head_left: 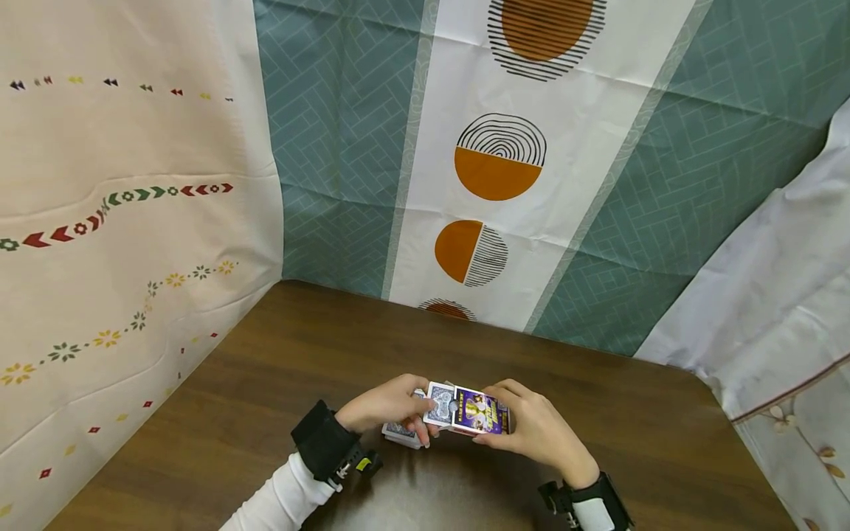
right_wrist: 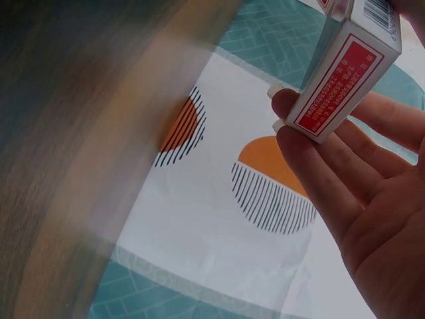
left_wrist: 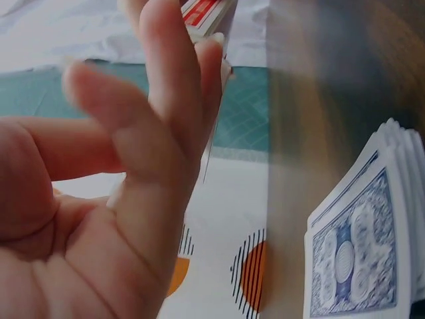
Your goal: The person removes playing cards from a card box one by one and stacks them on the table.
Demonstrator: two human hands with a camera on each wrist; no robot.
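Observation:
My right hand (head_left: 534, 424) grips a playing-card box (head_left: 483, 413), purple with a gold trophy on its face, held level above the table. In the right wrist view the box (right_wrist: 345, 83) shows a red panel on its white side, with fingertips along its edge. Blue-backed playing cards (head_left: 440, 403) stick out of the box's left end. Pinching their outer edge is my left hand (head_left: 385, 404), thumb on top and fingers beneath. Under this hand a stack of blue-backed cards (head_left: 401, 435) lies on the table, and the left wrist view shows the stack (left_wrist: 358, 246) slightly uneven.
The brown wooden table (head_left: 219, 413) extends around both hands. A patterned curtain (head_left: 345, 221) hangs along its back edge, with pale cloth (head_left: 133, 310) on the left and white cloth (head_left: 764, 273) on the right.

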